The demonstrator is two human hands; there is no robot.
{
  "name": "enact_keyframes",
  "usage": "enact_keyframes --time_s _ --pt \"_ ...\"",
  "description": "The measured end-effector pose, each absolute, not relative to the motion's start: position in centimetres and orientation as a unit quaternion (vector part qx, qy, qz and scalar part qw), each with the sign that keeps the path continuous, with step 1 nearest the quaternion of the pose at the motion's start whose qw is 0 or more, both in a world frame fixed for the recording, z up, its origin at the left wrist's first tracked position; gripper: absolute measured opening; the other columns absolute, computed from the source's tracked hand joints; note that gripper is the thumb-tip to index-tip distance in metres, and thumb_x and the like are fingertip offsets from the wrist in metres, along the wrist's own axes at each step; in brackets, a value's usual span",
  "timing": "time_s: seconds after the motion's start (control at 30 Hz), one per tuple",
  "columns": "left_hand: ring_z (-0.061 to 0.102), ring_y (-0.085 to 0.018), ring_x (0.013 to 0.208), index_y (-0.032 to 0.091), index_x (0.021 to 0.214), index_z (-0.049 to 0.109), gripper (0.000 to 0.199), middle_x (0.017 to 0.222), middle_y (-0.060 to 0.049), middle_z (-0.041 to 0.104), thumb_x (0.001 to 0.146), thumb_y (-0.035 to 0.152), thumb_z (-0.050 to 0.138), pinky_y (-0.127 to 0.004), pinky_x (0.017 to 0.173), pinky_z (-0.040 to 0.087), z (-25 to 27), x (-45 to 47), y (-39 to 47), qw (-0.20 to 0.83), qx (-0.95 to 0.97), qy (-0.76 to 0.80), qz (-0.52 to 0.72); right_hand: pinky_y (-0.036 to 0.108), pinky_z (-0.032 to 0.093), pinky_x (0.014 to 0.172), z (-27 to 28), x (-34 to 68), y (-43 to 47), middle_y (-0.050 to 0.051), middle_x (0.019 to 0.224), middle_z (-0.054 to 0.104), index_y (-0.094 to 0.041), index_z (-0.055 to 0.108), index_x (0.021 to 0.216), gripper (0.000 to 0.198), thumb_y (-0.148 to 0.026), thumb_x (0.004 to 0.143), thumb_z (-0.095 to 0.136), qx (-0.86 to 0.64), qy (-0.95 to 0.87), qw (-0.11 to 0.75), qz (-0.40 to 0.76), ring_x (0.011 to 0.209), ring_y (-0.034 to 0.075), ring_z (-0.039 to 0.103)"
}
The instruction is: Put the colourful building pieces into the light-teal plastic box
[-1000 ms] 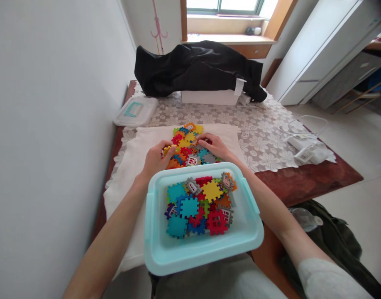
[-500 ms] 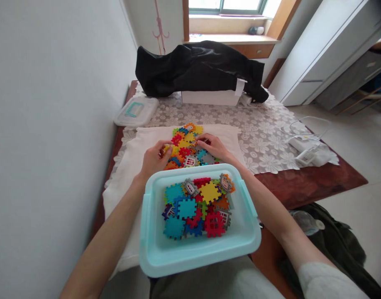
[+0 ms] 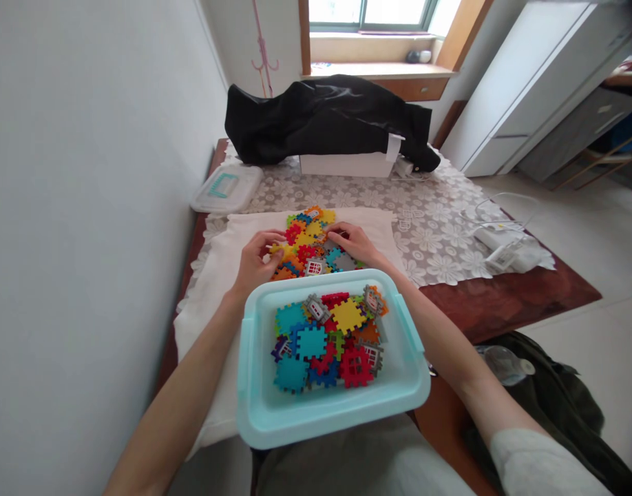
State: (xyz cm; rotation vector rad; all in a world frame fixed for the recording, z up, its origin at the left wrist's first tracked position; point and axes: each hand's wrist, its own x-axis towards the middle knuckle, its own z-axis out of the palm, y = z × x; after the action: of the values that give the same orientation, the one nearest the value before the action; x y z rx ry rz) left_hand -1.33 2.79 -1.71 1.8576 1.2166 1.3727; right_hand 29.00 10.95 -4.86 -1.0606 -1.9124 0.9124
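Note:
A yellow notched building tile (image 3: 281, 251) is pinched between the thumb and fingers of my left hand (image 3: 255, 260), at the left side of a heap of colourful interlocking tiles (image 3: 306, 253). My right hand (image 3: 353, 242) rests at the heap's right side, its fingers bent and closed near a grey piece. What those fingers grip, if anything, is too small to make out. A white cloth (image 3: 213, 275) lies under the heap. Nearer to me, between my forearms, a light-blue plastic tub (image 3: 254, 413) holds more tiles in turquoise, red, yellow and grey, some with window frames.
A clear lid with a turquoise handle (image 3: 228, 188) lies at the table's left edge, beside the wall. Black sheeting (image 3: 326, 117) covers a white box (image 3: 347, 164) at the back. To the right are a white packet (image 3: 507, 248) and a dark bag (image 3: 548, 399) with a bottle.
The yellow tile in my left hand has turned and shows more, and the left fingers have opened slightly around it. My right hand stays almost in place. The view has shifted a little.

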Motion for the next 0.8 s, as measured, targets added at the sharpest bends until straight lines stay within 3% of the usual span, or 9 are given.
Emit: enact_keyframes --time_s 0.13,0.33,0.57,0.8 --pt "0.076 -0.025 0.111 0.02 0.11 0.078 0.027 0.132 -0.012 0.078 0.084 0.021 0.07 -0.035 0.084 0.062 -1.84 -1.34 2.71 0.263 0.7 0.442 0.496 0.04 0.062 0.1 -4.69 28.93 10.65 0.007 0.128 0.085 -0.027 0.083 0.116 0.023 -0.041 0.107 0.068 -0.419 -0.74 0.382 0.362 0.113 0.024 0.079" --pt "0.075 -0.028 0.129 0.021 0.107 0.081 0.038 0.133 -0.011 0.08 0.077 0.013 0.06 -0.044 0.11 0.063 -1.79 -1.2 2.41 0.252 0.747 0.407 0.461 0.039 0.062 0.101 -4.6 28.97 10.57 0.006 0.125 0.085 -0.028 0.083 0.117 0.025 -0.044 0.108 0.067 -0.437 -0.743 0.365 0.351 0.111 0.024 0.078" --pt "0.078 -0.029 0.124 0.022 0.107 0.085 0.025 0.13 -0.011 0.082 0.089 0.02 0.068 -0.047 0.116 0.061 -1.22 -1.43 2.01 0.283 0.774 0.398 0.404 0.038 0.063 0.097 -4.73 28.86 10.74 0.007 0.125 0.086 -0.025 0.084 0.117 0.028 -0.045 0.106 0.067 -0.43 -0.743 0.372 0.354 0.107 0.023 0.077" --pt "0.078 -0.03 0.123 0.024 0.106 0.085 0.016 0.129 -0.013 0.082 0.093 0.031 0.078 -0.051 0.117 0.062 -1.54 -0.98 2.31 0.284 0.754 0.409 0.428 0.044 0.062 0.104 -5.46 28.81 10.8 0.008 0.124 0.087 -0.027 0.083 0.116 0.031 -0.051 0.107 0.067 -0.414 -0.746 0.386 0.351 0.112 0.026 0.079"
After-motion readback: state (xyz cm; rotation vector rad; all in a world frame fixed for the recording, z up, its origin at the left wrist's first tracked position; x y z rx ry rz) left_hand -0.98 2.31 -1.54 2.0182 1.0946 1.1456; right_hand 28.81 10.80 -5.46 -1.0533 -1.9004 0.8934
